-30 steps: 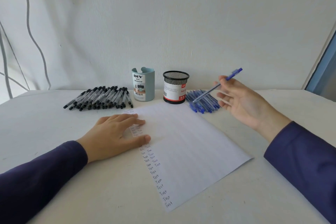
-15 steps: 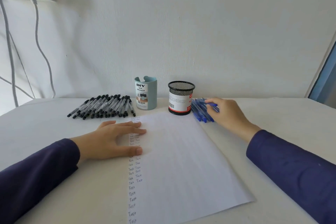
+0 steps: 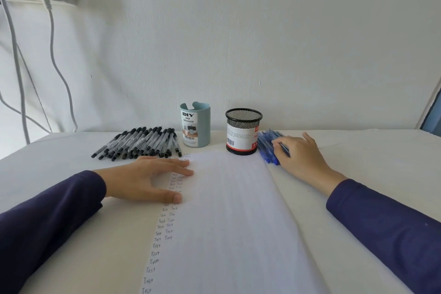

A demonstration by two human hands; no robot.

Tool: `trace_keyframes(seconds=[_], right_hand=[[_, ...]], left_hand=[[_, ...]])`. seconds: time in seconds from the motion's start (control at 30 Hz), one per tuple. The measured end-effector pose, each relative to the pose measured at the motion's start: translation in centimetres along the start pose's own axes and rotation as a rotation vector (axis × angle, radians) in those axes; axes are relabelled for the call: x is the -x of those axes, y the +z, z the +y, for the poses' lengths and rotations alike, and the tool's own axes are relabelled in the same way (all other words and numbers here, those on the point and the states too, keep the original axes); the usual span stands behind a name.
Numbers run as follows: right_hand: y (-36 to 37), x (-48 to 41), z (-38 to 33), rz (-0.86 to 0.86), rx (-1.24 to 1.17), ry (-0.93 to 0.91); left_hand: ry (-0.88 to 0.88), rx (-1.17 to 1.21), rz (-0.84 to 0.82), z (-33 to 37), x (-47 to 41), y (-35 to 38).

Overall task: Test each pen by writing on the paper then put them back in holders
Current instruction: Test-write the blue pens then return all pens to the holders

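A white sheet of paper lies on the table, with columns of handwritten "Test" down its left side. My left hand rests flat on the paper's left edge, fingers straight. A pile of blue pens lies right of a black mesh holder. My right hand is down on that pile, its fingers curled round one blue pen. A row of several black pens lies left of a pale blue-green holder. No pens show above either holder's rim.
The white table runs back to a white wall. Grey cables hang from plugs at the upper left. A blue frame edge shows at the far right.
A second ago my right hand held a blue pen up in the air. It has come down onto the blue pen pile. My left hand stayed on the paper.
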State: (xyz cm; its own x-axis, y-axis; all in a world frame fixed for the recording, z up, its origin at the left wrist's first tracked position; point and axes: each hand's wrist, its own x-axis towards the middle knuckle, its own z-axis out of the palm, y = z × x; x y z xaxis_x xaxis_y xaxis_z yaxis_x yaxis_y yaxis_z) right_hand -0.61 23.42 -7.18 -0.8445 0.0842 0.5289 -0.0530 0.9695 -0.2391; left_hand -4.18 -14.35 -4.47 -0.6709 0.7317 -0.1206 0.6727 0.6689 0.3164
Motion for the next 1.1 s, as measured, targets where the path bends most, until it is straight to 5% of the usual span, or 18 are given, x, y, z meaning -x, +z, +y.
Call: trace_keyframes(seconds=[0.27, 0.47, 0.73, 1.1], right_hand=[[0.3, -0.2, 0.6, 0.087, 0.005, -0.085], [0.0, -0.1, 1.7, 0.121, 0.003, -0.079], [0.0, -0.2, 2.0, 0.136, -0.174, 0.094], [-2.5, -1.8, 4.5, 0.0, -0.442, 0.503]], left_hand=[[-0.021, 0.012, 0.043, 1.5, -1.2, -2.2], [-0.11, 0.396, 0.845, 1.8, -7.2, -5.3], [-0.383, 0.779, 0.64, 0.2, -13.5, -4.9], [-0.081, 0.829, 0.932, 6.8, -8.4, -0.6]])
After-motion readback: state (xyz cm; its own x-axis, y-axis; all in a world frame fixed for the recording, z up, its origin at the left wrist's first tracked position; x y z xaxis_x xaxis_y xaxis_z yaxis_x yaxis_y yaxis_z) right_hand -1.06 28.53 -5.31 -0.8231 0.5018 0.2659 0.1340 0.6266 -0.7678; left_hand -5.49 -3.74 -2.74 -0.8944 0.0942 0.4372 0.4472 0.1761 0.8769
